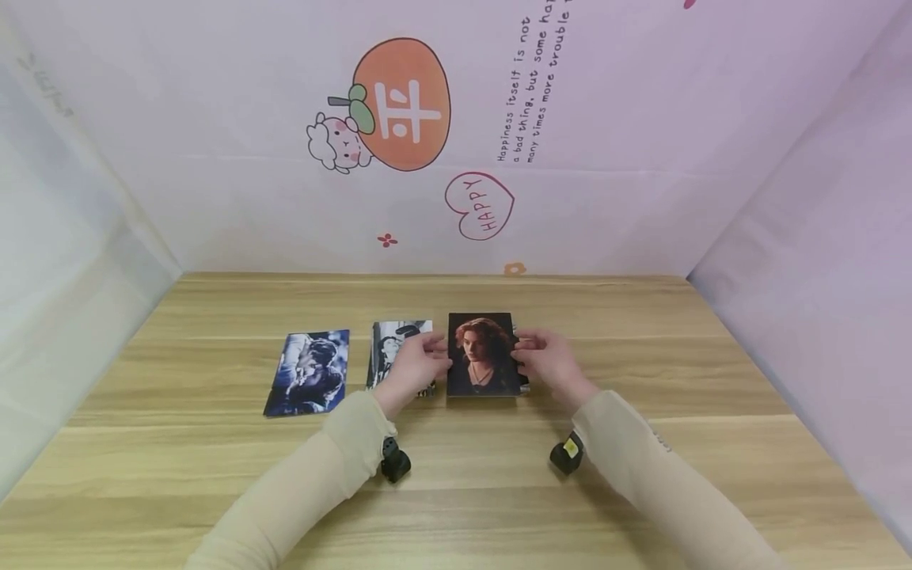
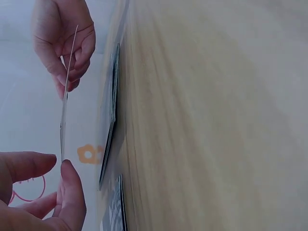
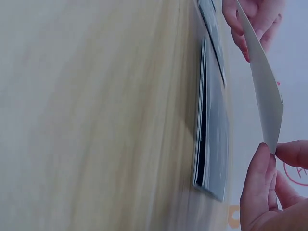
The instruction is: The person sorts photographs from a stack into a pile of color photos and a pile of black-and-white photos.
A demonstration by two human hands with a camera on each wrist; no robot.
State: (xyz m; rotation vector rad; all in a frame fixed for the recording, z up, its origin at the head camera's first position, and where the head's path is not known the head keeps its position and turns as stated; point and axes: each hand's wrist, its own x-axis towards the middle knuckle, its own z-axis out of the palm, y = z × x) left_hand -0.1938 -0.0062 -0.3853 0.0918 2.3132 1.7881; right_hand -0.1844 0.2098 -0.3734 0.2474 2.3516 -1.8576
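Observation:
A photo card (image 1: 483, 360) with a portrait of a red-haired person is held level above the table, its pale back (image 3: 264, 91) seen in the right wrist view. My left hand (image 1: 416, 366) pinches its left edge with thumb and fingers. At the opposite edge, my right hand (image 1: 552, 364) pinches it the same way. Below the card lies a stack of photo cards (image 3: 211, 139), mostly hidden by it in the head view. A black-and-white photo card (image 1: 385, 348) lies under my left hand, which partly covers it.
Farther left on the wooden table (image 1: 456, 507) lies a blue-toned photo card (image 1: 309, 374), slightly turned. A white printed cloth (image 1: 606, 198) rises behind the table's far edge, with plain cloth on both sides. A small black camera (image 1: 395, 461) is strapped at the left wrist.

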